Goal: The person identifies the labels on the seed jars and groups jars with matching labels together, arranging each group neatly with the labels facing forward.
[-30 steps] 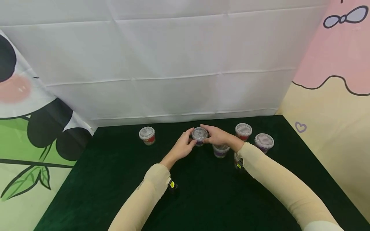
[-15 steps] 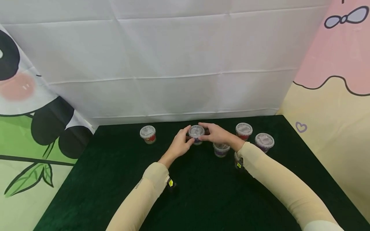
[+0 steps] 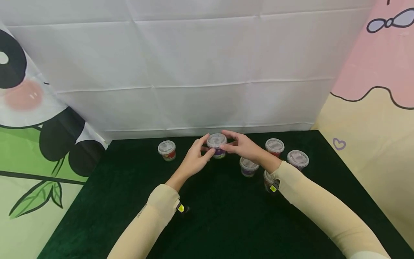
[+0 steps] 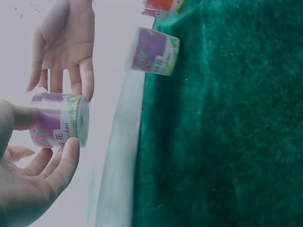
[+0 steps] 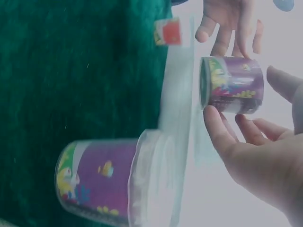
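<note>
A small round tub (image 3: 217, 141) with a clear lid and a purple label is between both hands, raised off the green cloth. My left hand (image 3: 195, 157) holds its left side, thumb in front and fingers behind. The right hand (image 3: 246, 147) holds the opposite side, fingers curved around it. In the left wrist view the tub (image 4: 59, 120) lies sideways in the picture, its base facing the cloth side. In the right wrist view the same tub (image 5: 232, 85) sits at the right hand's fingertips.
A red-labelled tub (image 3: 167, 151) stands at left on the green cloth (image 3: 207, 216). To the right are a purple-labelled tub (image 3: 248, 167), a red one (image 3: 274, 146), another purple one (image 3: 298, 159), and one (image 3: 269, 181) partly behind the right wrist. A white sheet (image 3: 200, 72) hangs behind.
The tub between my hands has come up from the cloth and shifted a little left. Both hands have moved with it. The other tubs stay where they were.
</note>
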A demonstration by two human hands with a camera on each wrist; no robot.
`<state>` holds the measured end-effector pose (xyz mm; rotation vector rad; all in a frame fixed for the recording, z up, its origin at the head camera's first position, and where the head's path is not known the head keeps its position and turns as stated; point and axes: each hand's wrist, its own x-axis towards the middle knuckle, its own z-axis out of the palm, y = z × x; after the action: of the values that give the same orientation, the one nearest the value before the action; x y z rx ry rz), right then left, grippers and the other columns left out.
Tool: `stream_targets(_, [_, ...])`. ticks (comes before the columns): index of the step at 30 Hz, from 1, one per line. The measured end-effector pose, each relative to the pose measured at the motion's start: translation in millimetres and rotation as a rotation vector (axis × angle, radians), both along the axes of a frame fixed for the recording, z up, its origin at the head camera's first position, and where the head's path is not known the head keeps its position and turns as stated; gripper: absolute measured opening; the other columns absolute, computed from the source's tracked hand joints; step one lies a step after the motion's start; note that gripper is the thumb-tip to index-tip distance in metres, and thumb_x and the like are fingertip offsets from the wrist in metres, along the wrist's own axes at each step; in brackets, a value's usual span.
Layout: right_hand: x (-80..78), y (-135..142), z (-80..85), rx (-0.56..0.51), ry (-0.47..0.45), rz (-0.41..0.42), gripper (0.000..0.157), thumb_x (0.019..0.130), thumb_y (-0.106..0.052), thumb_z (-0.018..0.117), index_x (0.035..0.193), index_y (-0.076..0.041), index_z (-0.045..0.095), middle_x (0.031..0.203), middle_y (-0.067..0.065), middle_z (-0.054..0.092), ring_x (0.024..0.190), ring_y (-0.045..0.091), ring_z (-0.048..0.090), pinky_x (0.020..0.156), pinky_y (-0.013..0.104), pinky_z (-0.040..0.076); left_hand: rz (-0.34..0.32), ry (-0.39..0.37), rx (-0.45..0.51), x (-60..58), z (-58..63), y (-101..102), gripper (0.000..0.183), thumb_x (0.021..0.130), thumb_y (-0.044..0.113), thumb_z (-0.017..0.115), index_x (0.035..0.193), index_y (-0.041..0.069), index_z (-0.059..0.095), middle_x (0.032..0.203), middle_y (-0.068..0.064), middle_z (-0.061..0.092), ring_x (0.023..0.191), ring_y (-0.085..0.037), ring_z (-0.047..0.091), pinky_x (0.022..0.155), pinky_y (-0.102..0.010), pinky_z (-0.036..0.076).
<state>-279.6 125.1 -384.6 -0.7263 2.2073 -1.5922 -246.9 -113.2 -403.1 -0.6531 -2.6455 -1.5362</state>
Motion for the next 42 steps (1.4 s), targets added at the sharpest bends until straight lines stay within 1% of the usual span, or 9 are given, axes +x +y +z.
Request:
stream_targets(4, [6.8,-1,5.5,-0.107,-0.066,-0.004,0.062,0.105,-0.028,0.059,0.159,-0.010,0.033,0.155,0.013,0.040,0.129,0.034,0.053,0.102,0.046,0.050,-0.013,-0.011,0.052,6.0,9.2,-4,0.063,0.106,0.024,0.058,0.160,0.013,0.029,0.143,-0.016,0.041,0.122,-0.032,0.055,0.081,-0.035,0.060])
stream_targets(9, [13.9,0,11.8,-0.251,-0.181,0.004,0.056,0.107,-0.027,0.054,0.158,-0.013,0.036,0.151,0.013,0.042,0.132,0.032,0.050,0.104,0.050,0.048,-0.019,-0.021,0.079,12.9,18.6,-7,0.062,0.106,0.028,0.056,0.161,0.016,0.027,0.145,-0.015,0.040,0.123,-0.032,0.054,0.084,-0.036,0.059])
stream_targets(16, [31.2,-1,22.5,-0.491,-0.518,0.058,0.052,0.110,-0.024,0.046,0.160,-0.019,0.031,0.151,0.015,0.036,0.120,0.033,0.055,0.104,0.048,0.048,-0.065,-0.020,0.136,26.4,29.9,-13,0.058,0.109,0.035,0.048,0.161,0.020,0.027,0.143,-0.012,0.039,0.114,-0.030,0.056,0.086,-0.040,0.058])
stream_targets(18, [37.3,-2,25.9,-0.526,-0.568,0.065,0.052,0.110,-0.024,0.045,0.160,-0.019,0.031,0.151,0.015,0.034,0.119,0.031,0.055,0.104,0.047,0.048,-0.080,-0.013,0.156,29.6,33.3,-14,0.056,0.109,0.036,0.045,0.160,0.020,0.027,0.143,-0.012,0.040,0.109,-0.030,0.057,0.085,-0.041,0.057])
stream_targets(22, [47.9,-6,32.0,-0.539,-0.611,0.073,0.052,0.111,-0.028,0.044,0.158,-0.011,0.030,0.150,0.015,0.035,0.121,0.030,0.052,0.107,0.044,0.046,-0.100,-0.018,0.189,34.6,38.2,-16,0.055,0.110,0.034,0.043,0.160,0.018,0.028,0.141,-0.013,0.040,0.105,-0.030,0.057,0.084,-0.042,0.058])
stream_targets(25, [52.9,-8,34.0,-0.537,-0.630,0.072,0.050,0.111,-0.030,0.043,0.153,-0.005,0.033,0.147,0.015,0.038,0.123,0.030,0.050,0.108,0.042,0.045,-0.115,-0.058,0.230,37.0,39.3,-16,0.054,0.110,0.034,0.042,0.159,0.017,0.028,0.140,-0.014,0.041,0.106,-0.030,0.057,0.084,-0.041,0.058])
stream_targets(30, [60.2,-9,33.3,-0.558,-0.671,0.095,0.045,0.112,-0.029,0.040,0.149,-0.003,0.037,0.143,0.014,0.040,0.122,0.029,0.050,0.109,0.041,0.045,-0.151,-0.125,0.314,41.7,35.0,-15,0.053,0.111,0.036,0.040,0.159,0.016,0.029,0.138,-0.016,0.044,0.107,-0.031,0.056,0.084,-0.040,0.058])
stream_targets(35, [64.6,-9,31.8,-0.562,-0.685,0.108,0.045,0.111,-0.031,0.041,0.148,-0.005,0.036,0.141,0.014,0.040,0.120,0.028,0.049,0.108,0.040,0.045,-0.153,-0.105,0.332,48.8,30.0,-14,0.051,0.111,0.033,0.040,0.158,0.017,0.030,0.137,-0.015,0.044,0.105,-0.031,0.056,0.082,-0.039,0.058])
stream_targets(42, [64.4,-11,30.0,-0.561,-0.695,0.119,0.047,0.110,-0.032,0.044,0.148,-0.005,0.037,0.142,0.014,0.040,0.122,0.029,0.047,0.110,0.041,0.043,-0.137,-0.095,0.327,52.2,26.6,-14,0.050,0.111,0.030,0.039,0.158,0.016,0.031,0.136,-0.015,0.044,0.104,-0.032,0.056,0.081,-0.038,0.058])
